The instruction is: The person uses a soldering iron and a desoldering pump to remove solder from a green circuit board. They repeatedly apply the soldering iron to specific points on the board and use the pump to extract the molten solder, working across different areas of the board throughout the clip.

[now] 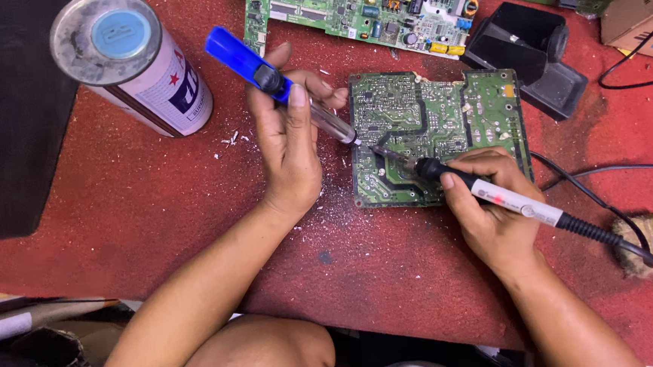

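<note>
A green circuit board (438, 135) lies solder side up on the red, felt-like tabletop (154, 209), and desoldering of a joint near its lower left appears to be in hand. A soldering iron (493, 194), white-bodied with a black grip and a small red light, is held pen-fashion in the right hand (486, 204); its fingers are pinched around the grip, and the metal tip is laid on the board's copper side. A desoldering pump (283, 88), with a blue plunger end and a clear barrel, is clasped in the left hand (288, 144), fingers curled tight around it and the thumb laid along the barrel, its nozzle brought just beside the iron's tip. The next move is judged to call for the nozzle held steadily over the molten joint while the heat is kept on.

White flecks and dust are scattered over the cloth near the board. A cylindrical spray can (134, 63) with a dulled metal top stands at upper left, a second populated board (361, 7) lies beyond, and a worn brush (651, 238) rests beside the iron's black cord (591, 190).
</note>
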